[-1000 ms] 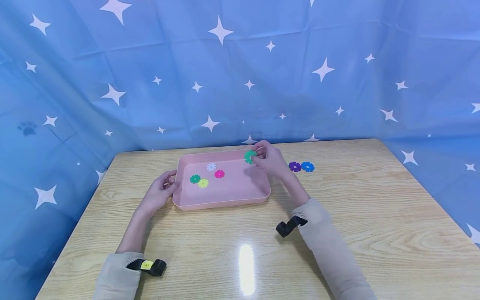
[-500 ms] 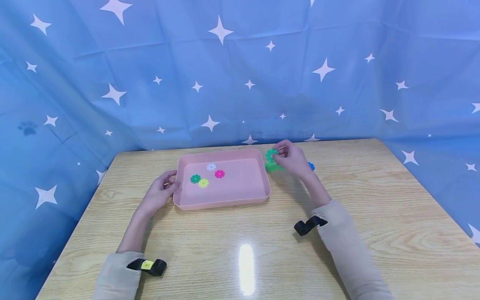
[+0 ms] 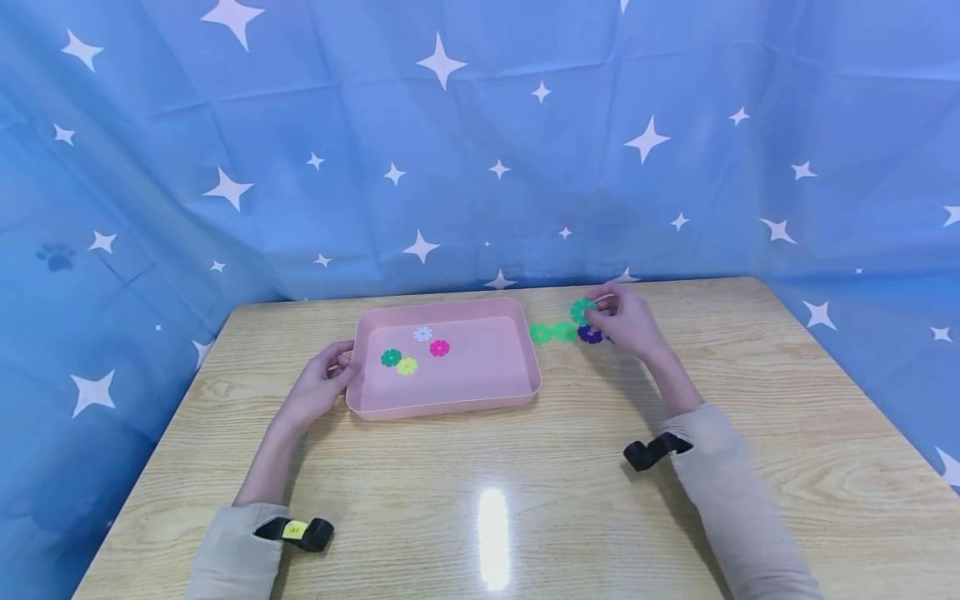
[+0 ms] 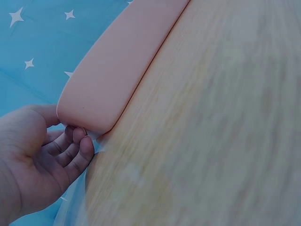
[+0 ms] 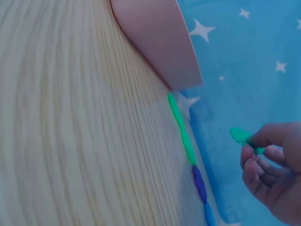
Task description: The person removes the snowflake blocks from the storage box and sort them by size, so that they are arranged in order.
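Far left, the left hand [image 3: 321, 385] grips the pink tray [image 3: 487, 375] by its end; inside lie a dark-green disc [image 3: 391, 357], yellow disc [image 3: 407, 366], white disc [image 3: 422, 333], pink disc [image 3: 439, 348]; next, on the worktop [image 3: 405, 483], light-green discs [image 3: 541, 334], then a purple disc [image 3: 590, 336], and above that row the right hand [image 3: 628, 322] pinches a jade-green disc [image 3: 581, 312]!

Disc row [image 3: 566, 332] right of tray [image 3: 487, 367]

Blue disc [image 5: 209, 214] cut off (right wrist view, bottom edge).

There are nine discs [image 3: 582, 312], one tray [image 3: 487, 371], two hands [image 3: 318, 387] [image 3: 628, 321] and one table [image 3: 420, 500].
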`<state>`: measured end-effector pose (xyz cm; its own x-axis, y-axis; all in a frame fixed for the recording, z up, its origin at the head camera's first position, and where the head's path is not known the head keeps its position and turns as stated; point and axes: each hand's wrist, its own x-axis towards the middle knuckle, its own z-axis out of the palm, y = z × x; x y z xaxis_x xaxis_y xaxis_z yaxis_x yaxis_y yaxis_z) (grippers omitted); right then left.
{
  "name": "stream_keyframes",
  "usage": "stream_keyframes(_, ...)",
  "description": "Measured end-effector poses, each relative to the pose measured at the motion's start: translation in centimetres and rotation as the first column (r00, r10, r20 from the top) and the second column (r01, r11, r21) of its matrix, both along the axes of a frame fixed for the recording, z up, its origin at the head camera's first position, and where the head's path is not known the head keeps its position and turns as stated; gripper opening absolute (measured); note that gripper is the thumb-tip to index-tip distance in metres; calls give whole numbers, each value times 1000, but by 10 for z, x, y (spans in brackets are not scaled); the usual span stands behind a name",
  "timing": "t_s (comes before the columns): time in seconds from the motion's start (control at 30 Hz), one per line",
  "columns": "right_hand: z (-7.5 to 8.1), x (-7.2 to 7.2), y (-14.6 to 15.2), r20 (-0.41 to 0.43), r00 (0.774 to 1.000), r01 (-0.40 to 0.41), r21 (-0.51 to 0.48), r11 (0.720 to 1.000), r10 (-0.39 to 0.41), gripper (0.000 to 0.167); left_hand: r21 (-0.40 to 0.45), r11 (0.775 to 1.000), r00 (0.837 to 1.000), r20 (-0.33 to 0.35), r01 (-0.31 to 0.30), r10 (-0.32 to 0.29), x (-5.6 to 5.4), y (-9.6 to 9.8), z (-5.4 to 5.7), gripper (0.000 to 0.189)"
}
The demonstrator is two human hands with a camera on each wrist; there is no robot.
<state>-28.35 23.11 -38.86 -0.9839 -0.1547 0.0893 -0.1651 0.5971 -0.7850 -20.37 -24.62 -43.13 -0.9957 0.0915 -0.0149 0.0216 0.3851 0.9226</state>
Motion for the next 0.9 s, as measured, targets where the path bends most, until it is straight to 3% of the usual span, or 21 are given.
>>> stream_keyframes(0.37, -2, 3, 37, 43, 998, 44, 32, 999, -46, 35, -15, 1000, 1000, 10, -4, 5, -1, 2, 0, 50)
stream_keyframes(0.9, -19, -3, 86, 74, 992, 92, 121, 988, -101, 33, -12, 1000, 1000, 13, -8, 8, 0, 0, 0, 50)
